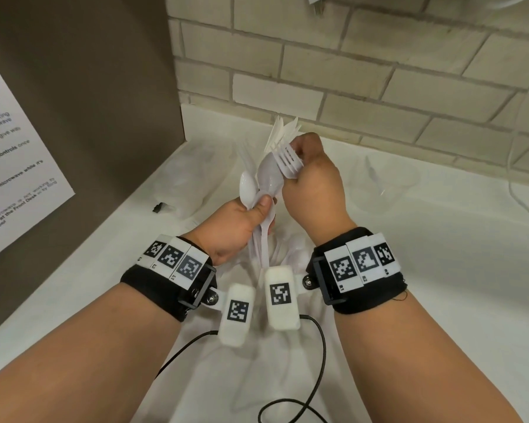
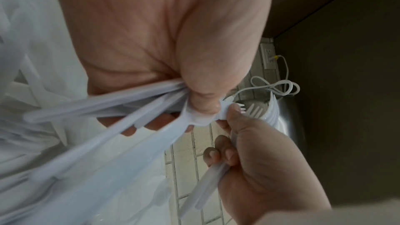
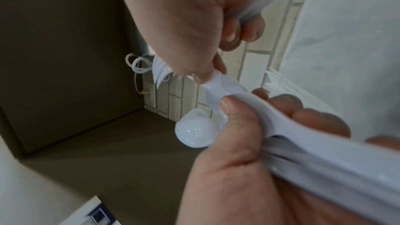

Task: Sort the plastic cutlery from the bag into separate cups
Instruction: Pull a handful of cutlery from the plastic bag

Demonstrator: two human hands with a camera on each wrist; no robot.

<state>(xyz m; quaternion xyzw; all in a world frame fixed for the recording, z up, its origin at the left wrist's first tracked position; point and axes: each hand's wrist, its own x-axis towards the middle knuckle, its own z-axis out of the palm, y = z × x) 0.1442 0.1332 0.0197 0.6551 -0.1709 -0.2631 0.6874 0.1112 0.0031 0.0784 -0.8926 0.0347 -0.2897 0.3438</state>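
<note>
Plastic spoons (image 1: 258, 190) bunched in left hand (image 1: 237, 230) above tabletop (image 1: 440, 270); right hand (image 1: 313, 184), at 2 o'clock, fingers clamped around forks (image 1: 289, 158); clear cup (image 1: 379, 184) at 3 o'clock.

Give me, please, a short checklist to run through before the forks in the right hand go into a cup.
1. Right hand has a firm grip on the forks: ok, fingers curl round their handles.
2. Left hand holds the spoons securely: ok, thumb presses on the bundle.
3. Right hand's bundle holds forks only: cannot tell, other white pieces fan out behind its knuckles.
4. A clear cup is nearby on the counter: ok, it stands to the right.
5. That cup is free for forks: cannot tell, something pale shows inside.
6. Path to the cup is clear: ok, nothing stands between.
</note>
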